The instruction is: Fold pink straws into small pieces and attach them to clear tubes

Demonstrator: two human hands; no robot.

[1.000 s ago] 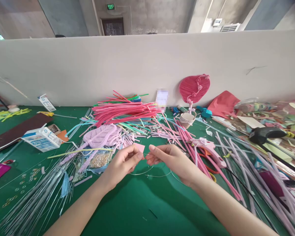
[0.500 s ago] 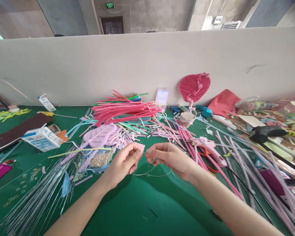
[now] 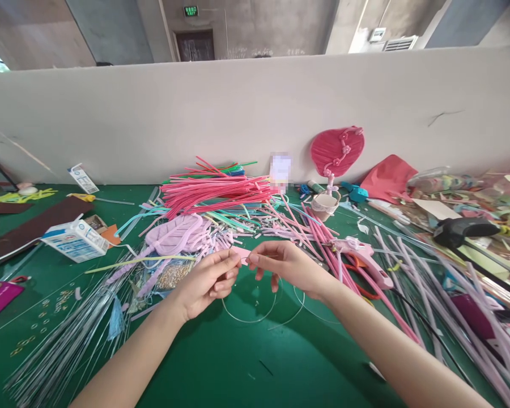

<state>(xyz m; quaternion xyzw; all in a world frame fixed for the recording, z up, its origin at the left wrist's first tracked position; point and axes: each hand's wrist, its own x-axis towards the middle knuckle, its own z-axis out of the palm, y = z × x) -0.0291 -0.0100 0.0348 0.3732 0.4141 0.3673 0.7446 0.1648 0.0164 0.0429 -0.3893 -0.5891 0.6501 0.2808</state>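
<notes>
My left hand (image 3: 206, 280) and my right hand (image 3: 287, 265) meet fingertip to fingertip over the green table (image 3: 238, 362). Each hand is closed in a pinch on a thin clear thread (image 3: 249, 317) that hangs below them in loops. A small pink paper piece (image 3: 241, 251) shows just behind the two pinches; I cannot tell whether a hand touches it. A pink leaf shape (image 3: 174, 235) made of fuzzy stems lies just left of my left hand.
A heap of pink, green and blue fuzzy stems (image 3: 216, 192) lies behind the hands. A pink glue gun (image 3: 359, 255) and long pink stems lie to the right, thin silver wires (image 3: 63, 345) at the lower left, a white box (image 3: 74, 241) at the left. A beige partition wall (image 3: 238, 119) closes the back.
Both hands have shifted slightly left and kept their pinch. The thread now hangs lower in wider loops below them.
</notes>
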